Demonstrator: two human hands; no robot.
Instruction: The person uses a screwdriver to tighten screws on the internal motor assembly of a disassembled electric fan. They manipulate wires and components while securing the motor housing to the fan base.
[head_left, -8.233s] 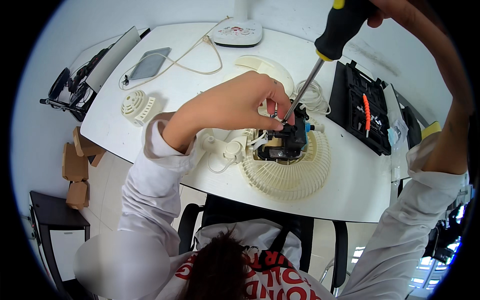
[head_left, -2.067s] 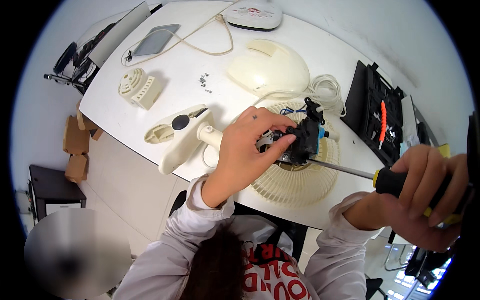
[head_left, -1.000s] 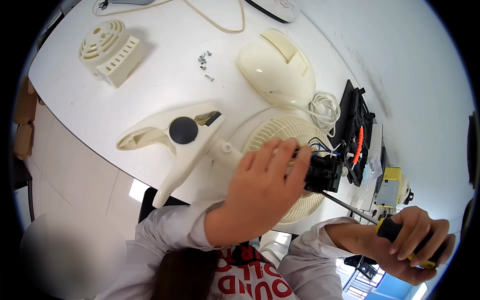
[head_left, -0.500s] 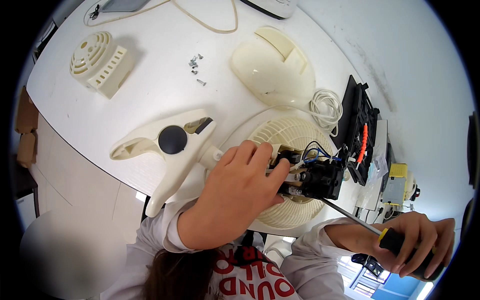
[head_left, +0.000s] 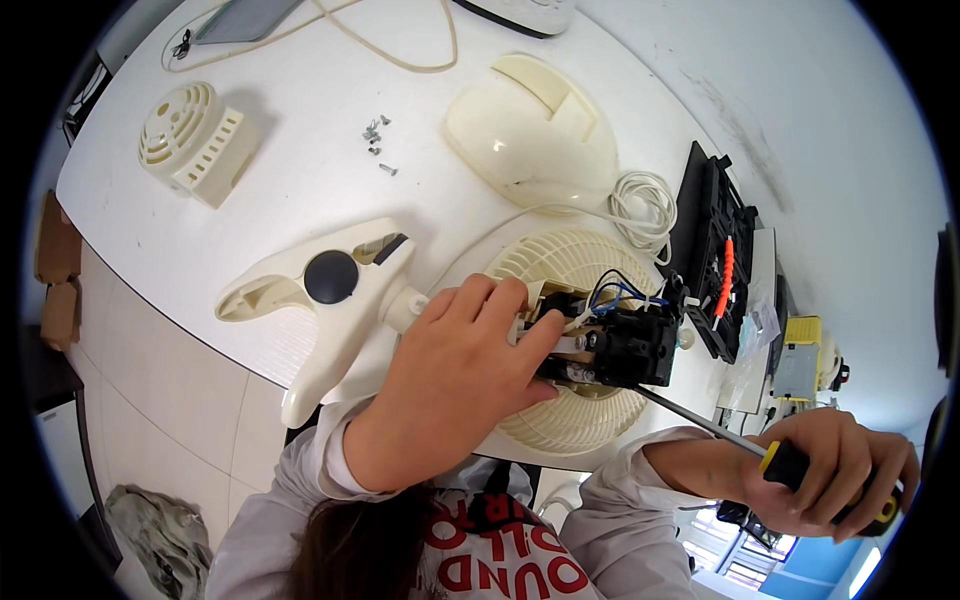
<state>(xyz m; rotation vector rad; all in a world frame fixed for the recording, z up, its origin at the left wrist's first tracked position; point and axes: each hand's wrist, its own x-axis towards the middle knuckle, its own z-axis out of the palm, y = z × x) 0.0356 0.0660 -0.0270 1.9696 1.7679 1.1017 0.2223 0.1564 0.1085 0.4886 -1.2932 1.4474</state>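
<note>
My left hand (head_left: 455, 375) is closed round the cream neck of an electric fan, whose round grille (head_left: 575, 425) lies under it on the table. Past my fingertips sits the fan's black motor housing (head_left: 640, 345), with blue, black and white wires (head_left: 622, 293) looping from its top. In my right hand (head_left: 835, 475) is a black and yellow screwdriver (head_left: 785, 463). Its long shaft slants up to the housing's lower edge, where the tip is hidden. To the left, the fan's cream clip base (head_left: 345, 325) with a dark round knob (head_left: 331, 277) joins the neck.
Several screws (head_left: 375, 135) lie loose on the white table (head_left: 300, 150). A vented cream cover (head_left: 195, 145) stands at the far left, a smooth cream shell (head_left: 535, 135) farther back. At right are a coiled white cord (head_left: 645, 215) and a black tool case (head_left: 715, 270) holding an orange-red rod.
The view has shifted slightly, so the table things sit a bit farther left. My right hand has turned a little on the screwdriver handle; my left hand keeps its grip.
</note>
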